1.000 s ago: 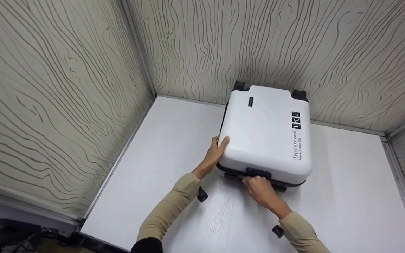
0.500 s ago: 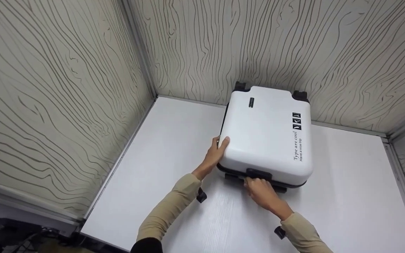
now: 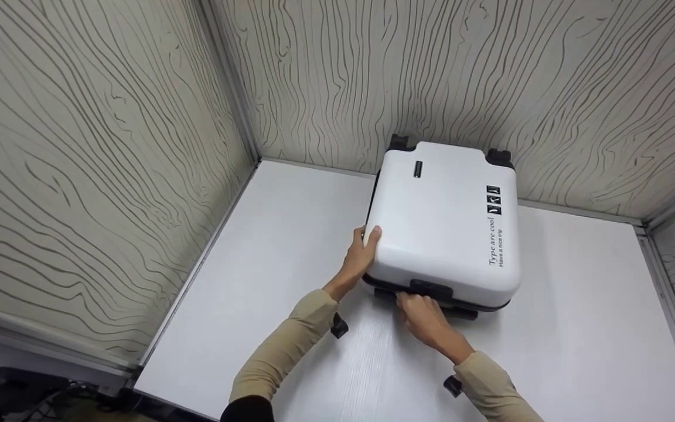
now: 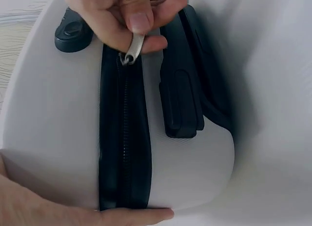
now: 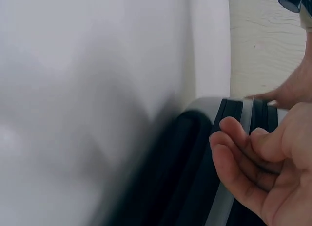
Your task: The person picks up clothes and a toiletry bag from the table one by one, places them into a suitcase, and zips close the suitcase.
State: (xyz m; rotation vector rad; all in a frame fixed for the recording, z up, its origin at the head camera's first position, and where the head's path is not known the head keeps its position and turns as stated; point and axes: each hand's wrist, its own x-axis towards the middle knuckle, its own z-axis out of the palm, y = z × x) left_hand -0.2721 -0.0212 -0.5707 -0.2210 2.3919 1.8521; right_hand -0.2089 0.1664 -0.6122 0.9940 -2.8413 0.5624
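A white hard-shell suitcase (image 3: pixel 443 205) lies flat with its wheels toward the back wall. My left hand (image 3: pixel 360 258) holds its near left corner, thumb on the upper face and fingers down the side. At the near end, my right hand (image 3: pixel 425 319) is beside the black side handle (image 3: pixel 431 288). The left wrist view shows its thumb and finger pinching a metal zipper pull (image 4: pixel 135 47). Closed zipper teeth (image 4: pixel 126 119) run from the pull down to the left hand (image 4: pixel 73 214). In the right wrist view the right hand's (image 5: pixel 263 162) fingers are curled.
The suitcase lies on a white tabletop (image 3: pixel 290 217) with wood-pattern panels (image 3: pixel 337 82) behind and to the left. Two black wheels (image 3: pixel 499 158) point at the back panel. A black telescopic handle (image 4: pixel 183 104) runs alongside the zipper. Dark clutter (image 3: pixel 15 392) shows below the left edge.
My right hand has slid a little left along the suitcase's near end since half a second ago, still pinching. My left hand and the suitcase have kept their place.
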